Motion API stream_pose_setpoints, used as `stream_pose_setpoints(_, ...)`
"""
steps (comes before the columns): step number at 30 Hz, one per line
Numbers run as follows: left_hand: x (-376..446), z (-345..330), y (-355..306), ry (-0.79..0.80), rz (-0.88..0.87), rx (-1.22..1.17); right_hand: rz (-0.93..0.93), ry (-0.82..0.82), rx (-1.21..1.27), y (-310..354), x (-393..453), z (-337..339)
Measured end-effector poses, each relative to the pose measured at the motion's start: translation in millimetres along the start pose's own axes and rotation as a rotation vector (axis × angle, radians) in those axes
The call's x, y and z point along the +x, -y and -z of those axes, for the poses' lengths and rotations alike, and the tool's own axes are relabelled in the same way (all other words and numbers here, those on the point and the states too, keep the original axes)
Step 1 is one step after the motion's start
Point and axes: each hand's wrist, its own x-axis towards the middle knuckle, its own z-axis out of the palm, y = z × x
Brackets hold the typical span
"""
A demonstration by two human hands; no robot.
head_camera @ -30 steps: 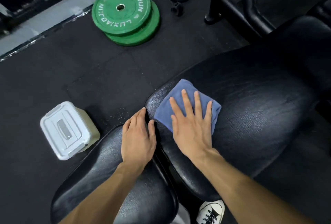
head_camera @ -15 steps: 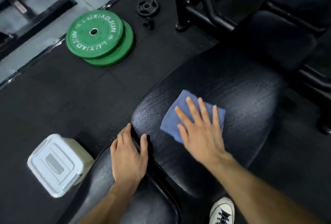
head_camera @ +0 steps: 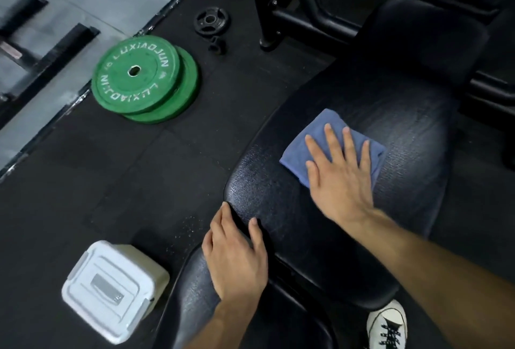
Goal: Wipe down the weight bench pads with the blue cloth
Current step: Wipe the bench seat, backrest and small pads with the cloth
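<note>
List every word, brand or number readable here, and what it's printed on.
"LUXIAOJUN", twice around the top green plate.
Small marks on that plate's face: too small to read.
Label on the white box lid: blurred, unreadable.
Blue cloth, bench pad, white shoe: no text.

Black bench pad (head_camera: 348,92) has the blue cloth (head_camera: 299,150) on it; rubber floor (head_camera: 111,176) holds green plates (head_camera: 136,75) far left, white lidded box (head_camera: 111,290) near left.

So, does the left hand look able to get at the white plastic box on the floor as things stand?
Probably yes. The left hand rests flat on the near bench pad, holding nothing, and the white box stands on the floor just beside that pad, with nothing visible between them.
</note>
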Motion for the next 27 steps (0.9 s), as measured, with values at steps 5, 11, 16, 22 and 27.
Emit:
stream_pose_setpoints(5, -1, 1, -2, -0.001, 0.007, -0.017, 0.113, 0.003, 0.009, 33, -83, -17)
stream_pose_setpoints(11, -2, 2, -2, 0.010, 0.005, -0.022, 0.272, 0.027, 0.014, 41, -137, -34)
stream_pose_setpoints(16, -3, 2, -2, 0.031, 0.027, -0.006, 0.216, 0.000, -0.041, 0, -110, -22)
stream_pose_setpoints(22, -5, 5, -4, 0.018, -0.004, -0.007, -0.060, -0.011, -0.051, -77, -65, -5)
stream_pose_setpoints(27, -4, 5, -3, 0.029, -0.018, -0.012, -0.121, -0.033, -0.013, -47, -91, -11)
